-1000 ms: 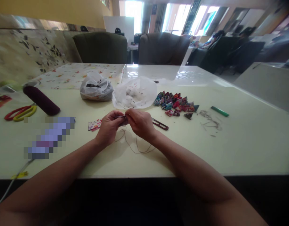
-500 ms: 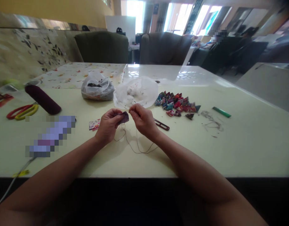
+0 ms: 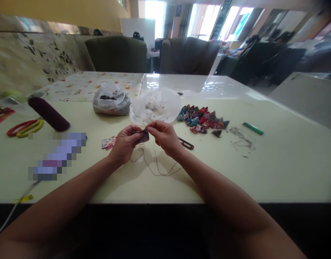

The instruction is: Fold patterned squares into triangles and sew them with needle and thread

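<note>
Between the thumb and fingers of my left hand [image 3: 124,144] is a small piece of dark purple cloth [image 3: 145,136], held above the table. My right hand [image 3: 164,136] pinches at the cloth's upper edge, its fingertips against those of the left. Whatever is in that pinch is too small to make out. A thin dark thread [image 3: 162,175] hangs in loops below both hands onto the table. Beside my left hand lie flowered cloth pieces [image 3: 108,142]. Partly behind my right wrist are small dark red thread snips [image 3: 186,143].
Several folded patterned cloth triangles [image 3: 200,118] lie right of a white plastic bag [image 3: 156,106]. Another filled bag [image 3: 111,102] stands left of it. Red-and-yellow-handled scissors [image 3: 25,128], a dark purple roll [image 3: 49,113], a green strip [image 3: 253,128] and loose thread scraps [image 3: 242,140] lie around.
My right hand has moved slightly left and down, closing the small gap to the cloth. The left hand stays nearly in place.
</note>
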Demonstrator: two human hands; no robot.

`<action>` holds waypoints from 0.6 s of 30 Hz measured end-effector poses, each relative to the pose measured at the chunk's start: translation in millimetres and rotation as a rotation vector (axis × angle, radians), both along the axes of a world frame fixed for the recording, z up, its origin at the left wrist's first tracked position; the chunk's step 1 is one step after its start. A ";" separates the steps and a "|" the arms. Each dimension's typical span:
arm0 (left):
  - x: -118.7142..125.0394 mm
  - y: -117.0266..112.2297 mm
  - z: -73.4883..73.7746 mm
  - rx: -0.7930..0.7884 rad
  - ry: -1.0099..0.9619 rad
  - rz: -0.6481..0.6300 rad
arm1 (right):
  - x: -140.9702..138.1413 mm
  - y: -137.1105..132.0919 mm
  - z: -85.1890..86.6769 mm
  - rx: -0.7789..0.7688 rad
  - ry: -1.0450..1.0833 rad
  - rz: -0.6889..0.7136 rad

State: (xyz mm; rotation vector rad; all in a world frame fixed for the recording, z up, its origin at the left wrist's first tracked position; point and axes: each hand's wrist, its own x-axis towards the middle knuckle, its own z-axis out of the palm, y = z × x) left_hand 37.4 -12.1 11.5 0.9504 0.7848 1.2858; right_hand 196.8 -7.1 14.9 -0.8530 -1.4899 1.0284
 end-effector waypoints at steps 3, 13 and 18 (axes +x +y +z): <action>-0.5 -0.1 -0.6 -0.002 -0.012 -0.035 | 0.2 1.5 -0.8 -0.008 0.022 0.001; -2.5 3.5 -3.9 -0.018 -0.051 -0.072 | 1.7 -1.1 1.4 0.097 -0.075 -0.076; -2.1 4.0 -1.1 -0.063 -0.103 -0.149 | 2.0 -0.4 1.3 0.074 -0.048 -0.087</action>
